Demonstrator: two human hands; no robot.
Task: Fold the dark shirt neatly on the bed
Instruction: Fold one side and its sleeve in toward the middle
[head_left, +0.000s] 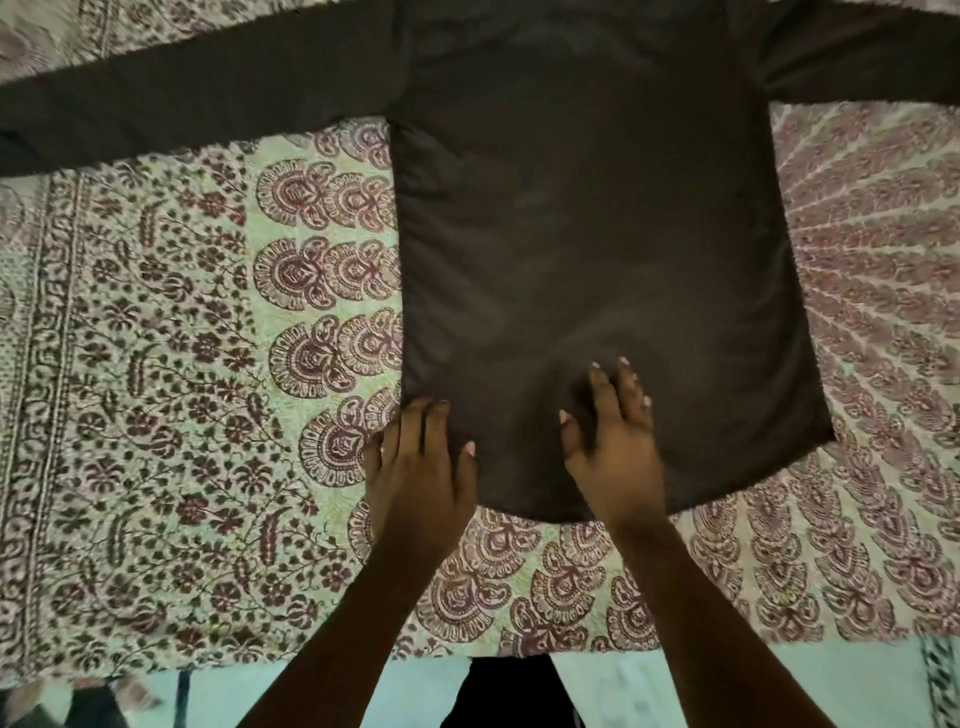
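Note:
The dark shirt (587, 234) lies flat on the bed, its back up and its hem toward me, with both long sleeves stretched out to the left and right. My left hand (421, 467) rests flat on the hem's near left corner, fingers slightly apart. My right hand (613, 431) lies flat on the lower middle of the shirt, fingers spread. Neither hand grips the cloth. The collar is out of the frame at the top.
A patterned bedspread (182, 389) with maroon floral and paisley print covers the bed. The bed's near edge (311, 660) runs along the bottom, with pale floor (727, 691) beyond it and my dark clothing between my arms.

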